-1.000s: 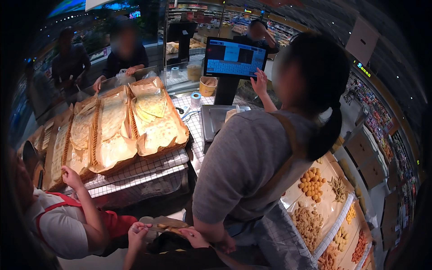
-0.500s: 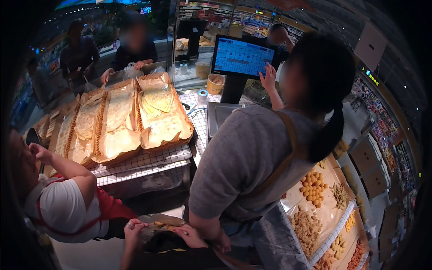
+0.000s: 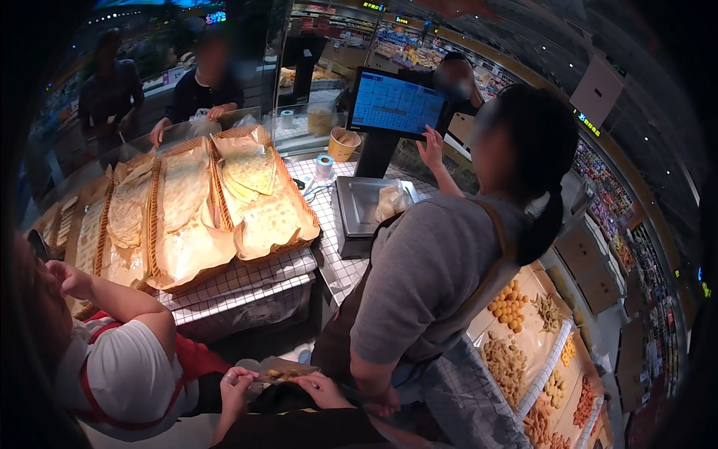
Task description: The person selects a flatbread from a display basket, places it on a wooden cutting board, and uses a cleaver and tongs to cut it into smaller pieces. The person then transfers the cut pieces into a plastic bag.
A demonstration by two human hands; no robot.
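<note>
Low in the picture, my two hands hold a small brown paper bag [image 3: 283, 372] with browned pieces of food showing at its top. The fingers of my left hand [image 3: 237, 382] pinch the bag's left side. At the other side, my right hand [image 3: 323, 391] closes on the right end of it. What the food is, I cannot make out. A co-worker in a grey top [image 3: 441, 262] stands close on the right, one hand raised at a touchscreen [image 3: 393, 102].
Wicker trays [image 3: 258, 202] of flatbreads on paper stand at the left. A weighing scale [image 3: 357, 206] carries a pale bag [image 3: 392, 202]. Snacks fill a paper-lined counter [image 3: 516, 359] at the right. Another co-worker in a red apron [image 3: 198, 359] is close on my left.
The view has shifted slightly. The grey-topped co-worker has moved right, so the scale and the bag on it now show. My hands still hold the paper bag.
</note>
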